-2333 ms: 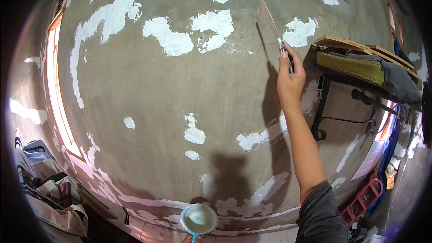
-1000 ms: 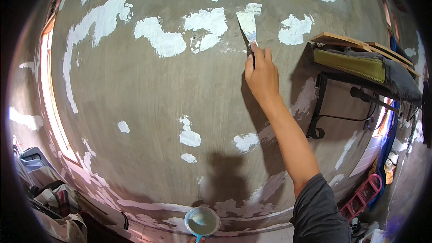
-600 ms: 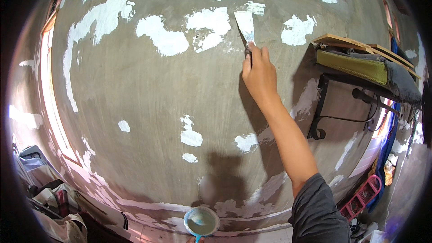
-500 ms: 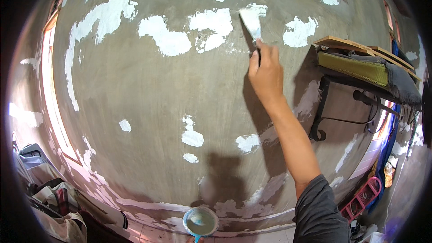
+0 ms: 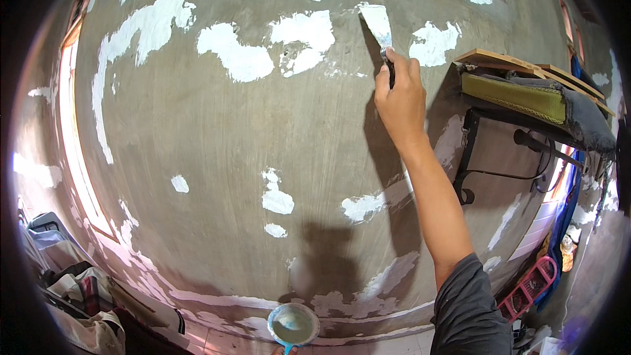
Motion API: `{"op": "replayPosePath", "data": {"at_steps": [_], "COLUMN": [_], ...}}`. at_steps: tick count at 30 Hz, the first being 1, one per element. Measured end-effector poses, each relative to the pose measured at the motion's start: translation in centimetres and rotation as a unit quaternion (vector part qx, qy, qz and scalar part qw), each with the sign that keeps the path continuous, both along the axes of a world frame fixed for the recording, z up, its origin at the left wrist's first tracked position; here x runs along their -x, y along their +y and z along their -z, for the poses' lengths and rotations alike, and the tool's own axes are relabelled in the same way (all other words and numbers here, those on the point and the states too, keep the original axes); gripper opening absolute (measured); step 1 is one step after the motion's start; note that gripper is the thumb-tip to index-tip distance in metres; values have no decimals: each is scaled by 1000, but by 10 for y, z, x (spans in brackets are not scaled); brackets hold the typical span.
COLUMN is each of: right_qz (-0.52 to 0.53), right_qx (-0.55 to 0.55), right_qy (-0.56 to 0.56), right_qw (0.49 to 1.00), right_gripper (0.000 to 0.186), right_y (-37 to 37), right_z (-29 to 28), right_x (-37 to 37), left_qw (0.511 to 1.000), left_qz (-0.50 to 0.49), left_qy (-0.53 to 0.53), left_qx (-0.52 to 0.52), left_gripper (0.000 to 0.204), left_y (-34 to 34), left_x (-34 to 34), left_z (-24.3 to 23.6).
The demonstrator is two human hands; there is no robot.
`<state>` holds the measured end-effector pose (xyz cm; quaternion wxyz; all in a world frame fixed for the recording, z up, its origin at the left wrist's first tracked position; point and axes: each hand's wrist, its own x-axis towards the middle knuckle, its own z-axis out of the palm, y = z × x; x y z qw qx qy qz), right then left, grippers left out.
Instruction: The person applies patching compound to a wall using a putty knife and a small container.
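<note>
- My right hand (image 5: 402, 95) is closed around the black handle of a putty knife (image 5: 383, 36), in the upper part of the frame, right of centre.
- From my grip the blade points up and a little to the left; the knife's long axis runs steeply, from upper left at the broad edge to lower right at the handle.
- That broad edge seems to meet the grey wall (image 5: 197, 112), since the blade's shadow closes in on its upper left corner.
- The blade lies between two white patches: a larger patch (image 5: 309, 36) to its left and a smaller patch (image 5: 435, 44) to its right, apart from both.
- My left hand (image 5: 294, 351) is mostly cut off at the bottom edge; the fingers I can see pinch the blue handle of a round pan (image 5: 294, 324) with pale paste inside.
- The pan sits at bottom centre, well below the knife and slightly left of it, so my right hand is the one at the blade and my left is far from it.
</note>
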<state>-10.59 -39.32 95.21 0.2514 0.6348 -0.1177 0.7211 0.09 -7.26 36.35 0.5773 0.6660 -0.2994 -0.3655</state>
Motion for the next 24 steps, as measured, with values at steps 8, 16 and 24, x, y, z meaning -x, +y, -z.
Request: {"op": "replayPosePath", "data": {"at_steps": [8, 16, 24], "right_qz": [12, -12, 42], "right_qx": [-33, -78, -2], "right_qy": [6, -5, -9], "right_qw": [999, 997, 999], "right_gripper": [30, 29, 31], "right_y": [-11, 2, -7], "right_z": [-1, -8, -30], "right_x": [-8, -11, 2], "left_qw": [1000, 1000, 999], "left_qz": [7, 15, 19], "left_qy": [-24, -12, -30], "left_qx": [-2, 13, -28], "left_gripper": [11, 14, 16], "left_y": [3, 4, 4], "left_x": [-2, -5, -5], "left_z": [23, 39, 27]}}
